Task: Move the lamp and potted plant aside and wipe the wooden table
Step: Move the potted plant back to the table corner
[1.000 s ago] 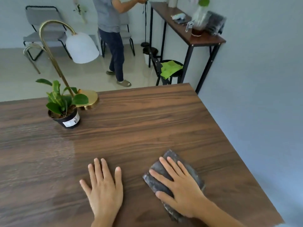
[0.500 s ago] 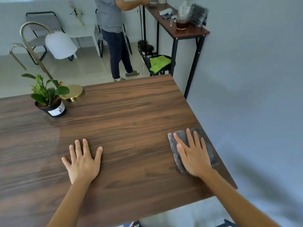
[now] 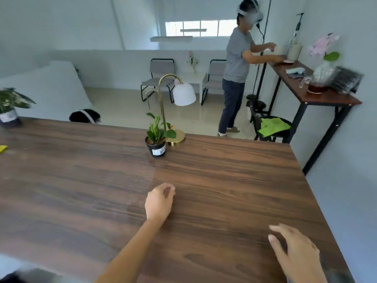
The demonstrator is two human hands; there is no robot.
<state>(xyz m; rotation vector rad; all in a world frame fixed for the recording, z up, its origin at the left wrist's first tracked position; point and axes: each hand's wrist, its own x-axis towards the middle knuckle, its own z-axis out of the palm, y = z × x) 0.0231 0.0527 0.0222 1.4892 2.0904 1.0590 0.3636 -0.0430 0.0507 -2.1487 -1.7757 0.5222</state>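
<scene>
The wooden table (image 3: 224,170) fills the lower view. At its far edge stands a small potted plant (image 3: 156,144) in a black pot. Touching behind it is the brass lamp (image 3: 176,137) with a white shade. My left hand (image 3: 159,201) rests mid-table with its fingers curled in and nothing in it. My right hand (image 3: 295,254) is blurred near the front right corner, fingers spread. A dim grey patch, likely the cloth (image 3: 336,272), shows beside its wrist. Both hands are well short of the plant and lamp.
A second potted plant (image 3: 8,111) and a yellow scrap (image 3: 3,149) sit at the table's far left. Beyond the table are another person's head (image 3: 84,116), a standing person (image 3: 236,74), a cluttered side table (image 3: 318,94) and a stool with a green cloth (image 3: 273,125).
The view has lifted and swung left. My left hand went from flat to curled. My right hand came off its flat press on the grey cloth and spread its fingers.
</scene>
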